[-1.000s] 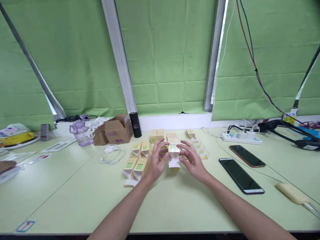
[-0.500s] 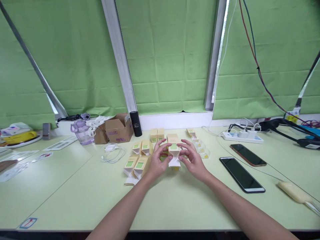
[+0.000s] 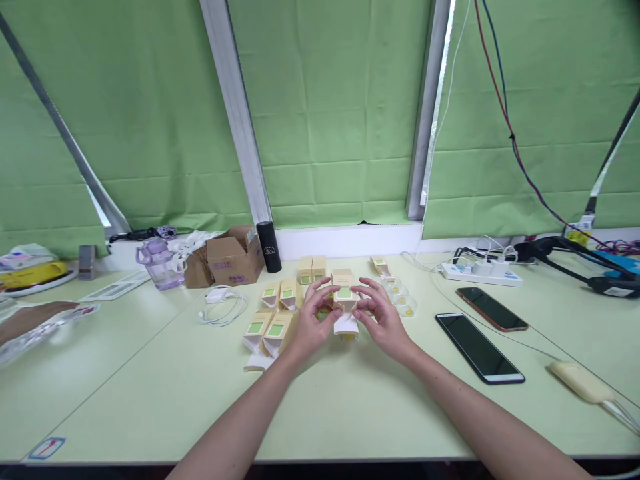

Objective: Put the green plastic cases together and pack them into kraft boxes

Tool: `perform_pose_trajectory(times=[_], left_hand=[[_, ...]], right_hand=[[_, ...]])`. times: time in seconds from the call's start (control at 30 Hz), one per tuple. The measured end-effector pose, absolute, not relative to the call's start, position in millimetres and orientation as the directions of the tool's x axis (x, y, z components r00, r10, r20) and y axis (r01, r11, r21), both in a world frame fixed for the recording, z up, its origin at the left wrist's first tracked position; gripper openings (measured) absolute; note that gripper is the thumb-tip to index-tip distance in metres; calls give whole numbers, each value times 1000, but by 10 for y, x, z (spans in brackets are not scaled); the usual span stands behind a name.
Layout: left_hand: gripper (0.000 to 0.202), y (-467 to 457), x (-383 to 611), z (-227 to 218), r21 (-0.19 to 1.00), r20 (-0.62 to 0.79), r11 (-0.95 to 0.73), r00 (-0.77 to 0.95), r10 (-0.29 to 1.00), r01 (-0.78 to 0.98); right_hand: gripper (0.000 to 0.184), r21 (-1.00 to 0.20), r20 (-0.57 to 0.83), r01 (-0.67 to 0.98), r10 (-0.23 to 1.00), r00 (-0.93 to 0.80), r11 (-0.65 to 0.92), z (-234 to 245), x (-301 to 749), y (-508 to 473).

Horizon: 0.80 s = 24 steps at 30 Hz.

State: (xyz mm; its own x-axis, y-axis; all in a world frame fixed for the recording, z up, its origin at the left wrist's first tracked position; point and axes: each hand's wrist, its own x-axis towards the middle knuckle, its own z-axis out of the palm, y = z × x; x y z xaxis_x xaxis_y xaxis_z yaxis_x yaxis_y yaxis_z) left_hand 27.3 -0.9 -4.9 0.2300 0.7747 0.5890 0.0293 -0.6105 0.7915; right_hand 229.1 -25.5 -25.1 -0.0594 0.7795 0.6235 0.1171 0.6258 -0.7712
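Note:
A small beige carton with a green label (image 3: 345, 295) stands on the pale green table (image 3: 150, 393), its white end flap (image 3: 346, 324) folded out toward me. My left hand (image 3: 311, 321) pinches its left side and my right hand (image 3: 381, 318) pinches its right side, fingers curled onto the top. Several like cartons (image 3: 273, 327) lie in rows just left of my left hand, and more (image 3: 311, 268) stand behind. Small clear trays with yellow pieces (image 3: 400, 299) sit right of my right hand.
Two phones (image 3: 479, 348) (image 3: 491, 309) lie to the right, with a power strip (image 3: 481, 273) and cables behind. A brown cardboard box (image 3: 233, 259), black cylinder (image 3: 269, 247), purple bottle (image 3: 157, 263) and white cable (image 3: 223, 306) are at the back left. Another person's arm (image 3: 30, 319) shows at the far left.
Both hands closed in from beside the carton and now pinch its upper sides. The view shifted slightly; an arm has come in at the far left.

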Motion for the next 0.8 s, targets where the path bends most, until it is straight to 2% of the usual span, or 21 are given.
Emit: perform_pose_trajectory(times=[0.8], left_hand=[[31, -34, 318, -69, 796, 587, -604, 185, 788, 48]], right_hand=[[32, -774, 624, 138, 782, -4, 618, -252, 2250, -226]])
